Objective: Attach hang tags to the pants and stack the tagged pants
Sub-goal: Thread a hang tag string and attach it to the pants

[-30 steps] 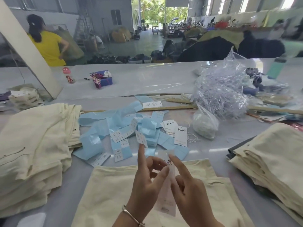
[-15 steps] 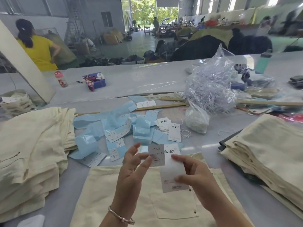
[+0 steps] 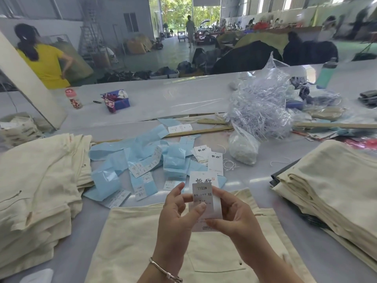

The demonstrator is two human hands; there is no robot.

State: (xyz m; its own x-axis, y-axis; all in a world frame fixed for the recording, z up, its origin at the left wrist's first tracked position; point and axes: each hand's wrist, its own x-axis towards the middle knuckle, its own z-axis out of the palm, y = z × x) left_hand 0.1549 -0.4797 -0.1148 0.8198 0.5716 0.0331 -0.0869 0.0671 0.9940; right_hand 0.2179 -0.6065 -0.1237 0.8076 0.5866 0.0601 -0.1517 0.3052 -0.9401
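well, from the head view both hands are raised over the middle of the table [image 3: 163, 103]. the left hand [image 3: 175, 217] pinches the small size label [image 3: 201, 198] with its thumb on the printed face, and the right hand [image 3: 234, 217] pinches the bigger white hang tag [image 3: 204, 178] behind it, thumb at the lower edge. so both grips are narrow, each closed on card, and the two cards sit one in front of the other.

directly under the hands, at 6 o'clock, lie the cream pants [image 3: 142, 242], flat, back pocket up. a tall folded pile of cream pants [image 3: 36, 180] sits at 9 o'clock, another stack [image 3: 330, 184] at 3 o'clock. loose blue backing papers and spare tags [image 3: 146, 160] litter the 12 o'clock side, with white string loops [image 3: 229, 165] at 1 o'clock beside a small bag [image 3: 242, 148].

the cards look light, thin and fairly stiff; they would likely bend or slip if squeezed mid-face, so edges and the hole end seem the best hold. the pants look soft and floppy, best lifted by the waistband with both hands.

room is tight sideways between the two piles; the clearest way to move seems straight down onto the pants.
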